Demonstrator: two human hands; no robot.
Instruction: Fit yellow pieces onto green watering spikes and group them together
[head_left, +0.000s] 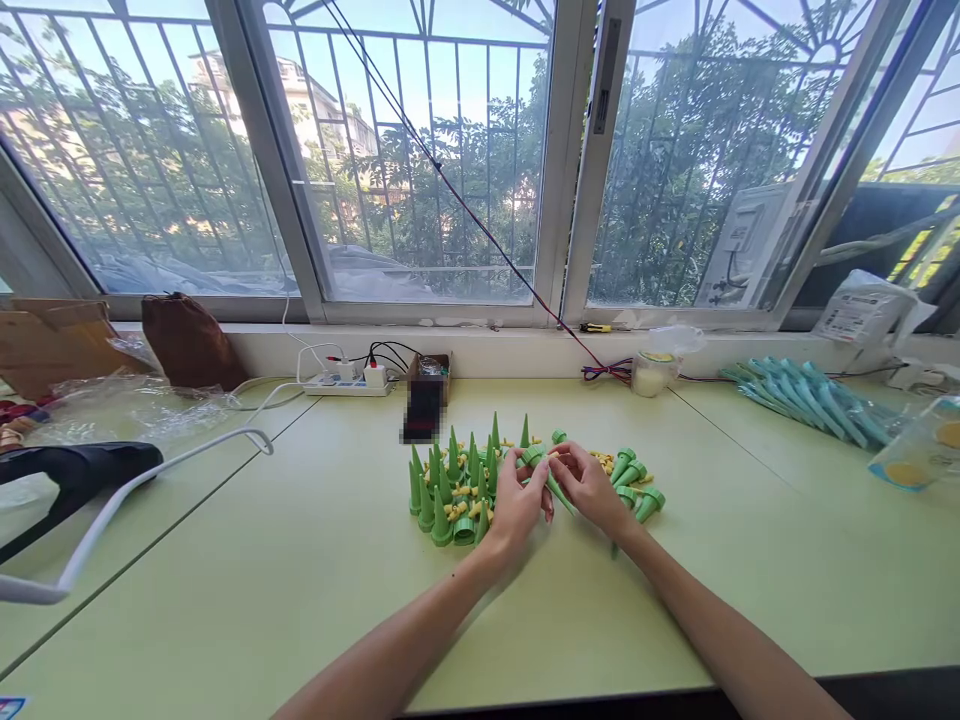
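A green cone [559,494] is held over the table [300,600], between groups of similar cones [441,525]. The left hand [516,506] grips it near its wide collar [533,455]; whether the right hand [596,492] pinches anything cannot be told. Probably light, stiff plastic, it should offer surer purchase at the collar than along its taper.

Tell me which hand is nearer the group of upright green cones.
Left. The left hand is close beside the upright green cones, at the group's right edge; the right hand is farther right, beyond the left.
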